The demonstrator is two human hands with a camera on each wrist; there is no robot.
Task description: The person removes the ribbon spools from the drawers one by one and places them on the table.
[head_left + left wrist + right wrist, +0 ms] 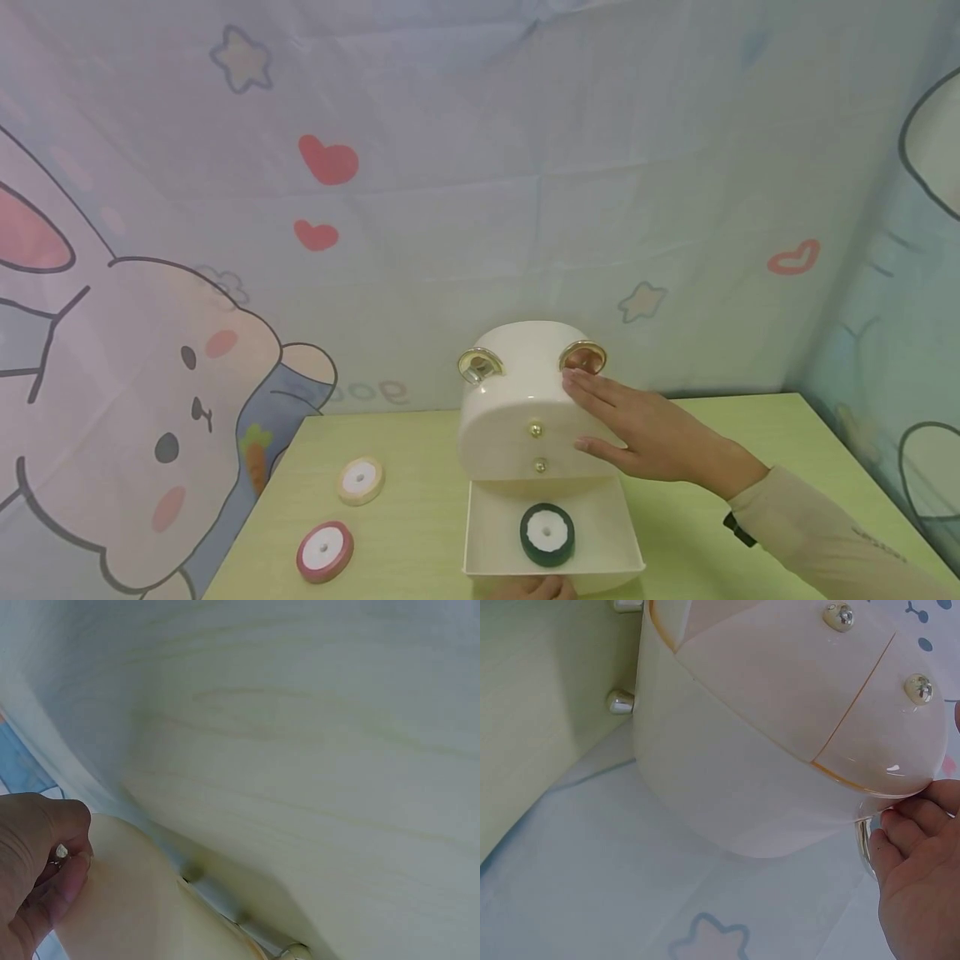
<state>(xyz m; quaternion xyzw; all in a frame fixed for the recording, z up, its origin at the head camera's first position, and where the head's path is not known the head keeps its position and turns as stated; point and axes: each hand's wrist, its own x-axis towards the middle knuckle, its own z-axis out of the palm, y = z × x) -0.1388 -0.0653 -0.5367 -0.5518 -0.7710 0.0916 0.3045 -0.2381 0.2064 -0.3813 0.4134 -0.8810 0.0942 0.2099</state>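
Observation:
A white rounded storage box (517,400) with gold-rimmed ears stands on the table. Its bottom drawer (480,533) is pulled out, and a dark green ribbon roll (547,534) lies inside. At the drawer's front, my left hand (536,588) is mostly cut off by the head view's lower edge. The left wrist view shows its thumb and fingers pinching the small shiny drawer knob (61,851). My right hand (637,425) rests on the box's upper right side, its fingers extended beside the right ear (583,358).
To the left of the box, a cream ribbon roll (360,481) and a pink ribbon roll (325,552) lie on the green table (405,442). Two upper drawers with gold knobs are closed. A printed cloth backdrop (480,167) hangs right behind the table.

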